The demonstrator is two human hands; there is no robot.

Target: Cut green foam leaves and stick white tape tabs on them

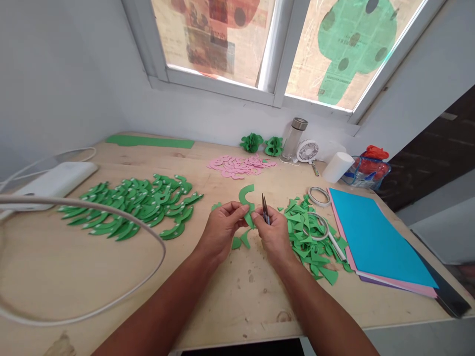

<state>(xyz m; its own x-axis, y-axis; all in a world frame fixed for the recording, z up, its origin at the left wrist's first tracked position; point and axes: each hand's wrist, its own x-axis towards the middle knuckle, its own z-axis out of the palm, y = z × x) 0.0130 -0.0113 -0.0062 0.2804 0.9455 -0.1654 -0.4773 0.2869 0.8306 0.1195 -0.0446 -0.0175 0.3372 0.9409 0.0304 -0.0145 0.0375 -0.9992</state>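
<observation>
My left hand [221, 231] pinches a curved green paper piece [245, 193] between thumb and fingers, above the middle of the table. The arc of the paper rises beyond my fingertips. In my right hand [273, 233] is a pair of scissors [264, 203], with the blades pointing up and away; the handles are hidden by the fingers. The right fingertips also touch the lower end of the green paper. Small green offcuts [245, 239] lie between the hands. Right beside my right hand spreads a heap of green paper scraps [302, 232].
Left lie green crescent pieces [148, 210] with white bits, a white power strip [55, 183] and a looping cable [163, 247]. Pink cutouts [241, 165], a bottle [293, 141] and a small fan [308, 150] are behind. Tape [319, 203] and blue sheets [378, 237] lie right.
</observation>
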